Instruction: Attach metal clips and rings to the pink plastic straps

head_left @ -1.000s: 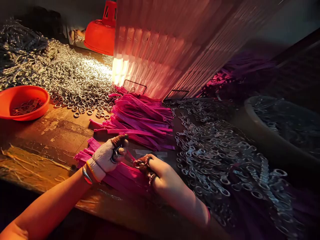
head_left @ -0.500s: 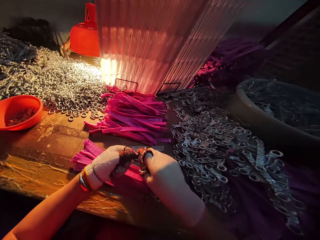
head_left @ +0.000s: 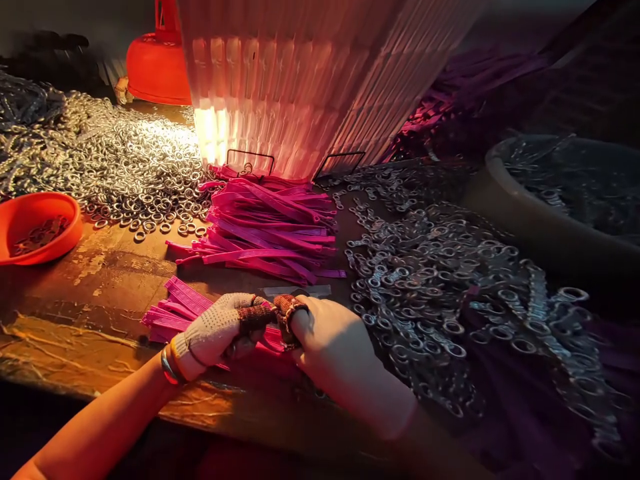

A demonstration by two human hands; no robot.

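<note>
Beneath my left hand (head_left: 217, 328) and right hand (head_left: 343, 353): pink strip bundle (head_left: 177, 298), ends sticking out leftward. Fingertips together, curled; can't tell what's pinched between them. Second pink pile (head_left: 273, 230) just beyond both hands; loose metal pieces (head_left: 430, 260) right of my right hand.

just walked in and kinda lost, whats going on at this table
A person's left hand and right hand are close together over the nearer pink strips; what they hold, if anything, is hidden. The farther pink pile lies beyond, between metal rings on the left and ringed metal pieces on the right.
</note>
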